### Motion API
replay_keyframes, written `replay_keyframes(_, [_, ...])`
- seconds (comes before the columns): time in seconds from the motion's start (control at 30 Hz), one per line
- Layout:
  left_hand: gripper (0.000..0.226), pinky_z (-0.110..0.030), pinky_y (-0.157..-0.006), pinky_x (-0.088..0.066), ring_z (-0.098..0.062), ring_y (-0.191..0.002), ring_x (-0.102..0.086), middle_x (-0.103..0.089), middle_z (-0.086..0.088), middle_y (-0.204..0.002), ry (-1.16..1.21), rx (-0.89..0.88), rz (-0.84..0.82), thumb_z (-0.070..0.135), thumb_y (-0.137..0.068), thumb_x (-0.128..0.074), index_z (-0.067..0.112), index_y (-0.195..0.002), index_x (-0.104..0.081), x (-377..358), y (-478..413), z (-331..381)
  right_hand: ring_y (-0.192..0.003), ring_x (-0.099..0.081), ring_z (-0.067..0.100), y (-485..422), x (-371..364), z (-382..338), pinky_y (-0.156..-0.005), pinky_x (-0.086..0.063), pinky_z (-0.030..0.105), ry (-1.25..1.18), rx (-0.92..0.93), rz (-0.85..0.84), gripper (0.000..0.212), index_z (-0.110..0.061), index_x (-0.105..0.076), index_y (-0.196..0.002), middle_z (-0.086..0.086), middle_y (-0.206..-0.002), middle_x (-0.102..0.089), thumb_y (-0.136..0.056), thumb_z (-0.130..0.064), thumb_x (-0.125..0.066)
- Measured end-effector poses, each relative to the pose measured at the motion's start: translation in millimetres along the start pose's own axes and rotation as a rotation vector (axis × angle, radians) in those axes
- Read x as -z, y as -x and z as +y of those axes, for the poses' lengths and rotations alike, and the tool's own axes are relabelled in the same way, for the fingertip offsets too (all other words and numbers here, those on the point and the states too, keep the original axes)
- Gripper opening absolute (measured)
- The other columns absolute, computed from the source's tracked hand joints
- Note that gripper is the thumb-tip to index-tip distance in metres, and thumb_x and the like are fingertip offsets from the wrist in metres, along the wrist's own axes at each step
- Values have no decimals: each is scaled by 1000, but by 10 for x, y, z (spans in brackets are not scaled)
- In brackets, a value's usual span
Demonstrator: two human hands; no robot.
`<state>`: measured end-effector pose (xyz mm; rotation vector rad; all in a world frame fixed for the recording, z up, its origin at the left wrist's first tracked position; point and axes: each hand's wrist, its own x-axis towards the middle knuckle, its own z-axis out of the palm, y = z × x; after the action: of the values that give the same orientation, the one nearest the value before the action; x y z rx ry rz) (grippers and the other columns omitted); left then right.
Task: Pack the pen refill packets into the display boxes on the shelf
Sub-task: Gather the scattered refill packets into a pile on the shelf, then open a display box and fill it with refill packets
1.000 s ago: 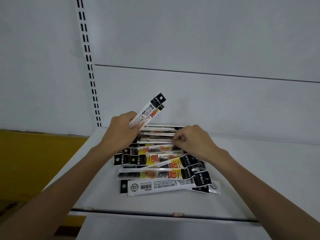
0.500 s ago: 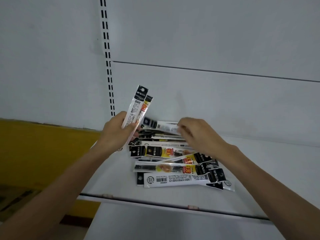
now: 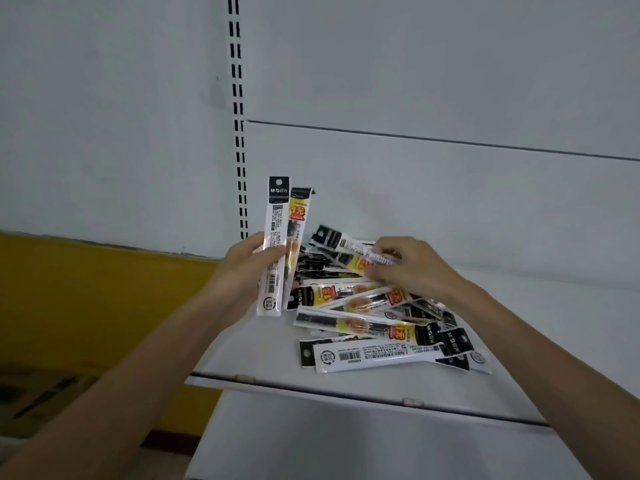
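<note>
**Pile (image 3: 381, 329) barely thinned, no box in view**

Packing looks to be at an early stage, with gathering under way. The left hand (image 3: 242, 271) has its fingers and thumb curled round a pair (image 3: 277, 216) of packets, held upright side by side above the left end of the shelf (image 3: 249, 351). The right hand (image 3: 412, 268) pinches one packet (image 3: 341, 243) at the back of the pile, its black end raised and pointing towards the pair. Whether a second one is caught beneath it cannot be told.

The rest lie loose and crossed over one another on the shelf, some face up, some face down. No display box shows anywhere, so nothing can be counted as packed. By this view, most of the job is left: collecting the heap, squaring it up and loading the boxes.

The black headers carry "M&G" in white, followed by Chinese characters. The yellow fronts show "1元" in red. The white backs have a barcode and a ringed "360°" mark at one end. The fine print is too small to read.
</note>
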<state>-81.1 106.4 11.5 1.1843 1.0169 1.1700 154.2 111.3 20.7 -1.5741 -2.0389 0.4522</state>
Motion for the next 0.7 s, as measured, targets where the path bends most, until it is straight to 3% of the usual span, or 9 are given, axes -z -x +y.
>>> replay_keyframes(0.1, [17, -33, -58, -55, -14, -66, -65, -65, -3, -84, -142, -65, -13, 20, -95, -46, 25, -108, -55, -29, 15, -4, -63, -52, 22, -88, -8, -29, -54, -37, 30, 159, 80, 256, 9, -15, -51, -94, -1, -71, -53, -93, -24, -53])
replay_keyframes(0.2, [19, -24, -59, -48, -11, -68, -58, -62, -3, -88, -359, -191, -14, 24, -97, -38, 27, -115, -43, -107, 0, 16, -62, -46, 22, -129, 45, -31, -55, -34, 31, 320, 150, 478, 21, -7, -45, -109, 2, -77, -50, -97, -24, -43])
replay_keyframes(0.27, [18, -21, -56, -44, -10, -66, -52, -59, -3, -83, -401, -229, -17, 27, -98, -34, 24, -113, -42, -177, -36, 50, -64, -46, 24, -109, 147, 1, -56, -33, 32, 374, 109, 539, 25, -6, -42, -110, 3, -79, -49, -98, -28, -40])
replay_keyframes(0.37, [30, -25, -58, -42, -11, -65, -48, -54, -1, -79, -434, -228, -38, 44, -96, -27, 22, -107, -45, -358, -47, 145, -66, -48, 24, -13, 397, 110, -58, -33, 32, 364, -47, 488, 34, -10, -41, -103, 1, -76, -51, -94, -43, -45])
replay_keyframes(0.43, [36, -29, -63, -42, -14, -68, -48, -54, 1, -80, -493, -283, -65, 52, -92, -29, 23, -105, -46, -544, -23, 214, -73, -53, 26, 116, 588, 253, -63, -40, 34, 348, -160, 423, 36, -11, -42, -104, 4, -82, -55, -89, -40, -57])
replay_keyframes(0.53, [19, -33, -60, -45, -15, -66, -51, -54, 0, -80, -586, -457, -147, 31, -94, -44, 23, -111, -44, -943, 45, 274, -81, -54, 33, 424, 872, 522, -69, -44, 37, 371, -229, 438, 24, -6, -47, -111, 15, -95, -60, -91, -18, -51])
replay_keyframes(0.7, [9, -35, -65, -54, -12, -63, -62, -64, -1, -81, -545, -480, -384, 18, -93, -47, 17, -101, -51, -2054, 158, 85, -85, -57, 32, 1350, 1432, 1072, -74, -47, 39, 436, -426, 441, 20, -11, -44, -110, 9, -98, -60, -98, -20, -31])
